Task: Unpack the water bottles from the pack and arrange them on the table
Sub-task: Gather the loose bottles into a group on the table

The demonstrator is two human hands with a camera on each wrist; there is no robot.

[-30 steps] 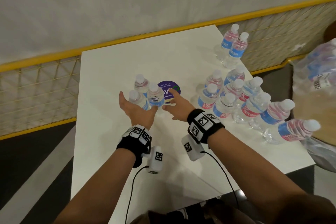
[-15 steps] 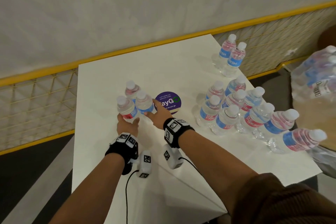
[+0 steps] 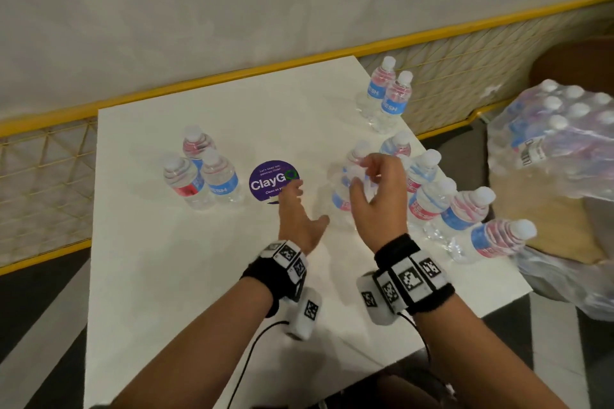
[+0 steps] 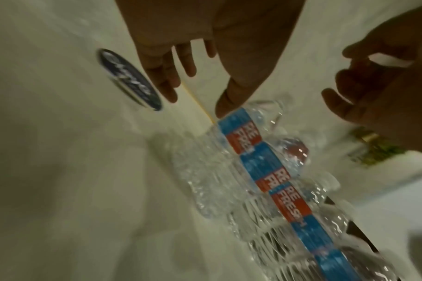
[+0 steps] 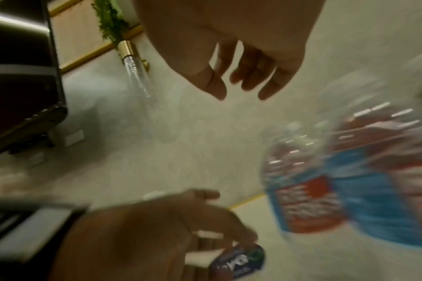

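Three upright water bottles point(image 3: 199, 176) with white caps and red-blue labels stand grouped at the table's left. Two more bottles point(image 3: 387, 96) stand at the far right corner. A cluster of several bottles point(image 3: 432, 196) fills the right side, seen close up as bottles point(image 4: 265, 171) and blurred bottles point(image 5: 325, 190). The plastic-wrapped pack point(image 3: 558, 129) sits right of the table. My left hand point(image 3: 299, 199) reaches flat over the table with straight fingers and holds nothing. My right hand point(image 3: 368, 176) hovers over the cluster's left edge with loosely curled fingers point(image 5: 239, 81) and holds nothing.
A round purple ClayGo sticker point(image 3: 270, 181) lies on the white table point(image 3: 166, 276), partly under my left fingertips. A yellow rail with wire mesh point(image 3: 43, 176) runs behind and left of the table. Loose clear plastic point(image 3: 564, 279) hangs off the right edge.
Both hands have let go of the three-bottle group at the left and moved right, towards the bottle cluster. The right hand has risen off the table.
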